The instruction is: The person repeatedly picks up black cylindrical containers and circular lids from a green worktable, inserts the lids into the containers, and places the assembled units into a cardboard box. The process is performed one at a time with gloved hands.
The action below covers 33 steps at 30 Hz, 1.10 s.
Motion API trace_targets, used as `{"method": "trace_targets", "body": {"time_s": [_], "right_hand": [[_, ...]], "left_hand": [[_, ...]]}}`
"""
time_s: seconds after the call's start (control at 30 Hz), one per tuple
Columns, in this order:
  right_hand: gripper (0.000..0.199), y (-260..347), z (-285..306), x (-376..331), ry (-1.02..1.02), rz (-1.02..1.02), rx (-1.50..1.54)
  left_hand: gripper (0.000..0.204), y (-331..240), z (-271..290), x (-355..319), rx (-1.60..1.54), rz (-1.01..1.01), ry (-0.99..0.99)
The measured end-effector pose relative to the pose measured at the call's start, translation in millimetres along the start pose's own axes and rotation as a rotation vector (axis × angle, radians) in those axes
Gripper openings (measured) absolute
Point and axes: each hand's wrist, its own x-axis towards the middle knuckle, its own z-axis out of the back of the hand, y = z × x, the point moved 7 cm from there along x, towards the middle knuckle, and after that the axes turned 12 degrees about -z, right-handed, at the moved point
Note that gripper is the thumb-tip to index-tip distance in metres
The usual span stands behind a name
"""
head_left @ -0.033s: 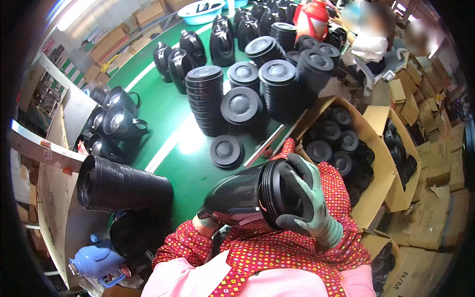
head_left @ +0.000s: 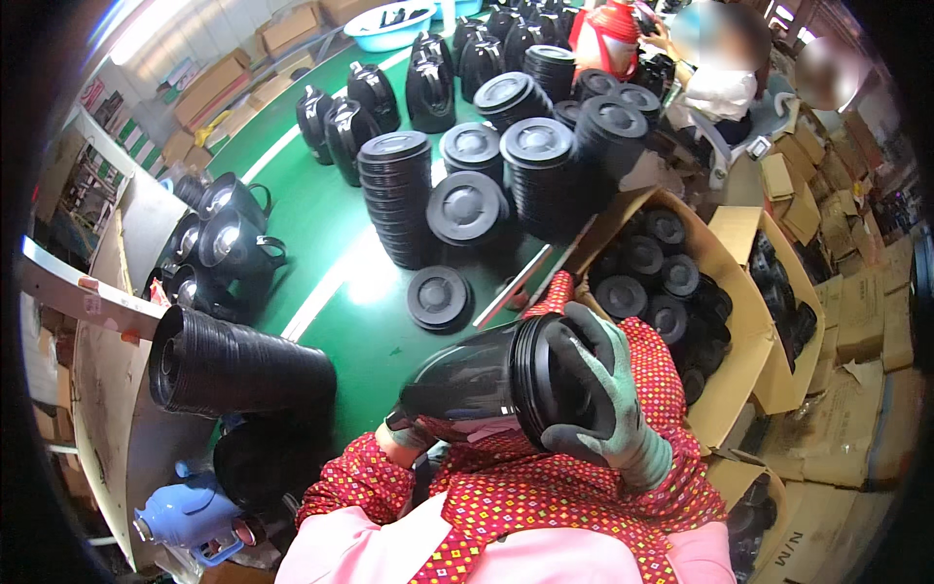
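Observation:
A glossy black jug shell (head_left: 467,384) lies sideways over my lap, its wide ribbed end pointing right. My right hand (head_left: 595,394), in a grey-green glove, is spread over that wide end and grips the round black base cap (head_left: 545,375) seated on it. My left hand (head_left: 401,435) holds the shell from below at its narrow end and is mostly hidden by it. My red patterned sleeves frame both hands.
An open cardboard box (head_left: 739,321) of black round caps stands to my right. Stacks of black caps (head_left: 394,195) and black jug shells with handles (head_left: 233,243) cover the green floor. A nested stack of shells (head_left: 233,365) and a blue jug (head_left: 185,516) lie left. Another person (head_left: 720,88) sits far right.

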Motion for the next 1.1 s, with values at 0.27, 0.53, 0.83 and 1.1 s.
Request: {"method": "trace_targets", "body": {"time_s": [0.27,0.53,0.83,1.1], "right_hand": [[0.103,-20,34,-56,-0.151,0.032,0.096],[0.065,-88,38,-65,-0.017,-0.769,1.02],[0.115,-29,76,-84,-0.179,0.271,0.268],[0.1,-121,3,-88,0.248,-0.821,1.487]], "left_hand": [[0.062,41,-25,11,-0.444,0.31,-0.076],[0.059,-129,-79,41,1.312,-0.789,0.075],[0.053,-29,-46,55,-0.019,-0.053,-0.091],[0.047,-137,-109,64,1.206,-0.665,0.118]]}}
